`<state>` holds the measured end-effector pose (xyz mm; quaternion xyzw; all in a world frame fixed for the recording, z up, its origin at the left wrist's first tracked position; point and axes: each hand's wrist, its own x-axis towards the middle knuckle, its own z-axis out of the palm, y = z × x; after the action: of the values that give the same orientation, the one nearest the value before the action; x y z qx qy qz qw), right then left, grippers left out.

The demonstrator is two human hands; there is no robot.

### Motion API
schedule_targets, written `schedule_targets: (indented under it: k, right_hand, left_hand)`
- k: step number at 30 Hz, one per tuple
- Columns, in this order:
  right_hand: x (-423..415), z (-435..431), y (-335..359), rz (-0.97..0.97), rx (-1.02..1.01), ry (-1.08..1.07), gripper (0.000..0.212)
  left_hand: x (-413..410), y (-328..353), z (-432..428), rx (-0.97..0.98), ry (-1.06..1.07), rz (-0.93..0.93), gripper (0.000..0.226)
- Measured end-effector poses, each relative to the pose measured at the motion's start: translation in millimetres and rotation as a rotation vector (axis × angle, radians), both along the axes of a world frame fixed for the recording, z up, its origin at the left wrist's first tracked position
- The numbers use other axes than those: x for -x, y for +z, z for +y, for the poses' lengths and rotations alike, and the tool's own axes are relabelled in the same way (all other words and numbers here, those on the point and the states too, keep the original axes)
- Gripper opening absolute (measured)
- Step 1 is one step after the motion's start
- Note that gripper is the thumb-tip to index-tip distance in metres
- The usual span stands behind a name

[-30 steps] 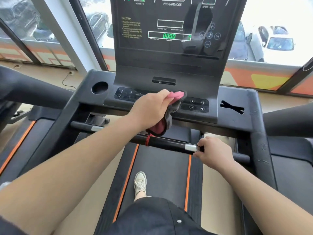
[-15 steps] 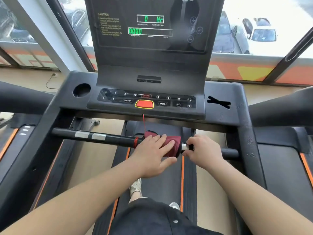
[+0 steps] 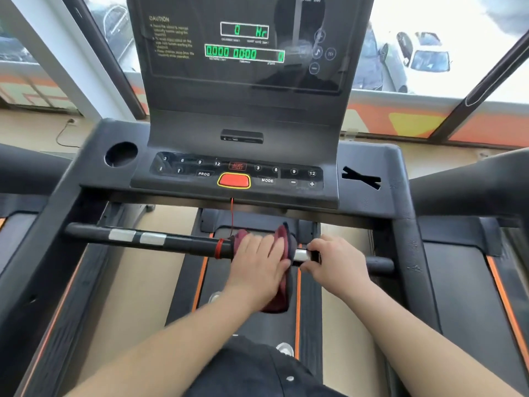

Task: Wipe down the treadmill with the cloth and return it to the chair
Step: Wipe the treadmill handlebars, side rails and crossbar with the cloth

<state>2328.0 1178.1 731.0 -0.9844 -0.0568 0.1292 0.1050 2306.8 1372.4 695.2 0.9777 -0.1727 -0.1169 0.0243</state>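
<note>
I stand on a black treadmill (image 3: 369, 161) with a lit console screen and a button panel (image 3: 237, 174). A black handlebar (image 3: 160, 242) with silver sensor strips runs across in front of me. My left hand (image 3: 257, 265) presses a dark red cloth (image 3: 283, 242) around the bar near its middle, and part of the cloth hangs below the hand. My right hand (image 3: 337, 262) grips the bar just to the right, next to a silver sensor. No chair is in view.
A red safety cord (image 3: 232, 216) hangs from the red stop button (image 3: 234, 180) down to the bar. A round cup holder (image 3: 121, 153) sits at the console's left. Neighbouring treadmills flank both sides. Windows ahead show parked cars.
My left hand carried the cloth from the button panel down onto the handlebar and now wraps it there. My right hand has stayed on the bar. The view tilted down slightly.
</note>
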Motion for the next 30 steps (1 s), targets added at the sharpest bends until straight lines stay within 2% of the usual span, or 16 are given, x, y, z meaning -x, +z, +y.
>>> schedule_targets:
  k: [3,5,8,10,11,13,15,16,18,20,23,26,29,30]
  right_hand:
    - [2,-4,0,0.008,-0.001,0.058,0.039]
    - [2,-13,3,0.05,-0.069,0.044,0.046]
    - [2,-38,9,0.052,-0.012,-0.001,0.052]
    - [2,-51,9,0.061,0.074,-0.014,0.044]
    - [3,-53,7,0.057,0.088,-0.023,0.039]
    - [3,-53,2,0.026,0.09,-0.036,0.032]
    - [3,-54,-2,-0.002,0.072,-0.052,0.031]
    - [3,-56,-4,-0.011,0.05,-0.059,0.031]
    - [6,-59,-9,-0.035,0.006,-0.07,0.032]
    - [7,-61,-12,-0.059,-0.005,-0.075,0.031]
    - [6,-61,-14,-0.073,-0.02,-0.085,0.027]
    - [7,-60,-15,-0.104,-0.032,-0.105,0.017]
    - [8,-61,-17,-0.121,-0.045,-0.113,0.015]
    - [8,-61,-17,-0.11,-0.043,-0.109,0.018]
  left_hand:
    - [33,-18,13,0.006,-0.047,-0.096,0.067]
    - [27,-16,10,0.019,-0.046,-0.111,0.069]
    - [-10,3,-15,-0.064,-0.046,0.001,0.055]
    - [-38,23,-30,-0.103,-0.043,0.088,0.036]
    - [-50,27,-38,-0.094,-0.028,0.149,0.034]
    - [-59,23,-49,-0.077,0.022,0.2,0.04]
    - [-39,12,-56,-0.072,0.027,0.094,0.043]
    - [-21,8,-58,-0.064,0.03,0.114,0.048]
    - [12,0,-55,-0.039,0.002,0.125,0.068]
    - [12,0,-57,-0.008,0.005,0.087,0.077]
    - [-26,18,-77,0.0,-0.082,0.119,0.054]
    - [-60,25,-96,-0.012,-0.109,0.288,0.042]
    - [-35,13,-93,0.021,-0.107,0.1,0.036]
    - [-19,9,-86,0.03,-0.103,0.091,0.041]
